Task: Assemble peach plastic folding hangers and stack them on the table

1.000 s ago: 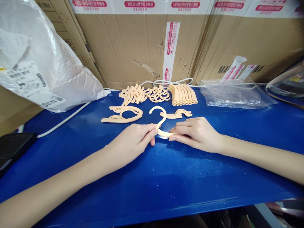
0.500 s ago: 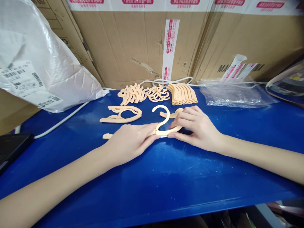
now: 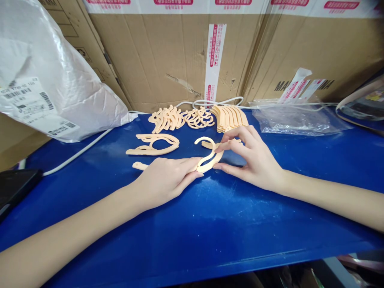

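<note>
A pale hook point(image 3: 213, 145) is held over a blue table point(image 3: 192, 240), its curve open toward the left. Its base is pinched by the left hand point(image 3: 169, 178), whose thumb and fingers are pressed together with hardly a gap. Beside the hook, on its right, a curved strip point(image 3: 210, 164) that runs up from the same base is gripped by the right hand point(image 3: 255, 160); its thumb and nearest finger are parted by little more than the strip between them, and another finger is arched above.

Well to the left of the hook, a strip end point(image 3: 139, 165) is left showing beyond the left hand; whether it is joined to the held parts cannot be told. Left of the hook and slightly farther back, a folded hanger point(image 3: 144, 152) is laid flat. Just behind the hook, a loose piece point(image 3: 207, 144) is partly covered by the right hand. Farther behind the hook, a heap of shaped pieces point(image 3: 169, 119), a heap of small hooks point(image 3: 199, 119) and a row of nested arms point(image 3: 231, 116) are set side by side.
</note>
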Demonstrator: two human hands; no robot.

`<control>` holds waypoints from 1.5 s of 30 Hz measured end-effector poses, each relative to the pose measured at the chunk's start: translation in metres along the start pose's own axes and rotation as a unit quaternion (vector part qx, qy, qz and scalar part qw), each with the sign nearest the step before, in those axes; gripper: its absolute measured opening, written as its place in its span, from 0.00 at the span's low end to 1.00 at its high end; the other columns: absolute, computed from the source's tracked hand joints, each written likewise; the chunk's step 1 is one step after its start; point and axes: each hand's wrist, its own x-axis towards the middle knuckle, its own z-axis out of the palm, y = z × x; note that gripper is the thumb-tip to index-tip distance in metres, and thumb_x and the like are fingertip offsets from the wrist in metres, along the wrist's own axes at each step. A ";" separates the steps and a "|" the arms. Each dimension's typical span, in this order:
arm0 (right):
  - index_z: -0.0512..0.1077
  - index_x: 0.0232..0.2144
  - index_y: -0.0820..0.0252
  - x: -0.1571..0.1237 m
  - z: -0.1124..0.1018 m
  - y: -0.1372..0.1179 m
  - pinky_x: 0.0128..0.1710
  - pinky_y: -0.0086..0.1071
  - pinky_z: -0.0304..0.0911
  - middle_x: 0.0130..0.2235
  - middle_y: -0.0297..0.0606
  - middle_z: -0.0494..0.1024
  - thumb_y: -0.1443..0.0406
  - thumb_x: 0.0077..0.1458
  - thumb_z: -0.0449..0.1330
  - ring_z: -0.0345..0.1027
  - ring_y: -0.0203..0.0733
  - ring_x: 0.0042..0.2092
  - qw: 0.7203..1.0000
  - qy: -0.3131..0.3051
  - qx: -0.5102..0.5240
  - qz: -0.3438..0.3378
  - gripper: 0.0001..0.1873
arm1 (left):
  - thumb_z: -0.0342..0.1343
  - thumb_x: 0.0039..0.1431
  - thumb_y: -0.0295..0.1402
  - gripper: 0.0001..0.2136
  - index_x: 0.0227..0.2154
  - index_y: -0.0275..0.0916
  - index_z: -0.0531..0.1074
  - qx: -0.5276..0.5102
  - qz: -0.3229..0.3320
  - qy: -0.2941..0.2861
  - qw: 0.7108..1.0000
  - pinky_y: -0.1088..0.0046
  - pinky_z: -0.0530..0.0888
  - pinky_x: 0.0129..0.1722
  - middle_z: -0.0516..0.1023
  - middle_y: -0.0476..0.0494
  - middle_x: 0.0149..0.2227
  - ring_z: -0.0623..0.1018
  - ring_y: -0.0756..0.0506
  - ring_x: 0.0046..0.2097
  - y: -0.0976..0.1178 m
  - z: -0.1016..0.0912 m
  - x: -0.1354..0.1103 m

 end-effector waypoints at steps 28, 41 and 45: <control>0.66 0.31 0.59 0.001 0.002 0.002 0.41 0.37 0.60 0.35 0.37 0.71 0.59 0.64 0.52 0.62 0.41 0.39 0.990 -0.057 0.095 0.084 0.12 | 0.46 0.69 0.37 0.13 0.47 0.38 0.72 0.069 0.130 0.061 0.987 0.74 0.63 0.23 0.74 0.53 0.28 0.78 0.51 0.29 -0.001 0.005 -0.003; 0.60 0.41 0.59 -0.003 0.008 0.007 0.40 0.37 0.63 0.41 0.40 0.71 0.75 0.52 0.53 0.67 0.43 0.41 0.980 -0.037 0.110 0.159 0.14 | 0.47 0.68 0.36 0.12 0.46 0.41 0.73 0.083 0.135 0.085 0.984 0.74 0.65 0.26 0.75 0.53 0.30 0.77 0.51 0.31 -0.001 0.004 -0.003; 0.59 0.43 0.58 -0.003 0.009 0.009 0.43 0.38 0.62 0.45 0.40 0.73 0.76 0.51 0.53 0.68 0.44 0.45 0.984 -0.041 0.097 0.146 0.18 | 0.48 0.67 0.36 0.11 0.46 0.42 0.73 0.094 0.126 0.087 0.984 0.74 0.63 0.24 0.74 0.53 0.31 0.75 0.51 0.29 -0.002 0.004 -0.004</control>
